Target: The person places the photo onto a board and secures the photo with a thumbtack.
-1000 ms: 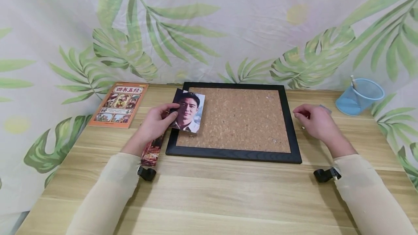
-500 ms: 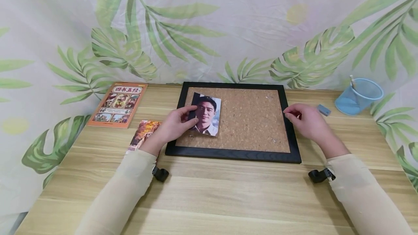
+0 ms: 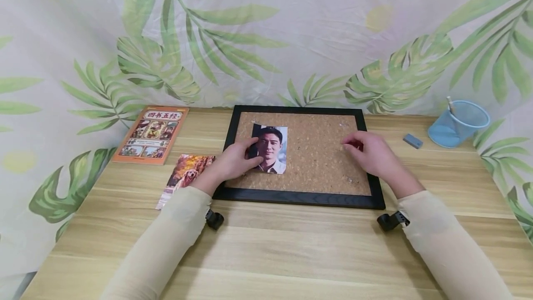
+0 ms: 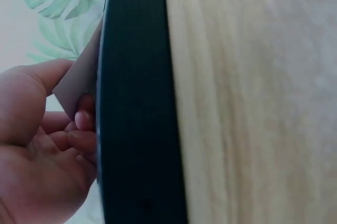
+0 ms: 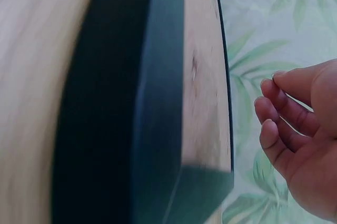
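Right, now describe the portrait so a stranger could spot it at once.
Find the black-framed corkboard at the back of the table. Over its left half, the fingers of the left hand grip the portrait by its left edge. It shows a person's head and shoulders, unlike the dog photo on the table.

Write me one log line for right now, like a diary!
left hand: pinches portrait photo over corkboard | right hand: fingertips together over corkboard, held item unclear
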The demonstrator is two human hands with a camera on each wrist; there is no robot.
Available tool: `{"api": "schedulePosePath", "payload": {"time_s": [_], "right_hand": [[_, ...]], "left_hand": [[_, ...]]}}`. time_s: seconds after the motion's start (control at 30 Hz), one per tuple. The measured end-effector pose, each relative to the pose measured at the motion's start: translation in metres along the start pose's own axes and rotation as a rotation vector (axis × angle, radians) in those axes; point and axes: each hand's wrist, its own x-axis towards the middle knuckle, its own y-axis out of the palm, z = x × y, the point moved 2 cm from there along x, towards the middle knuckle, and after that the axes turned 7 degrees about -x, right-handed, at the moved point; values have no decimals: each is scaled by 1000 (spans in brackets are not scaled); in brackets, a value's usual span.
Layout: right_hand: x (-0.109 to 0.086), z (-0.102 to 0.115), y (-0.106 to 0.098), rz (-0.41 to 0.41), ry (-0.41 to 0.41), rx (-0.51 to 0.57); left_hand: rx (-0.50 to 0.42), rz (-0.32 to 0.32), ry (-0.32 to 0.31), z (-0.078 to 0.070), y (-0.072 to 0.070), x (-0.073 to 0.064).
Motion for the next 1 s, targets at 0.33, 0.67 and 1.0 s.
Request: {"api": "schedulePosePath", "payload": {"time_s": [0.33, 0.67, 1.0], "right_hand": [[34, 26, 15, 97, -6, 54], [80, 64, 43, 168, -7, 155], [112, 94, 77, 194, -18, 228]], "left_hand": [[40, 37, 34, -8, 7, 6], [49, 26, 53, -3, 5, 4], [29, 43, 42, -1, 4, 4]]}}
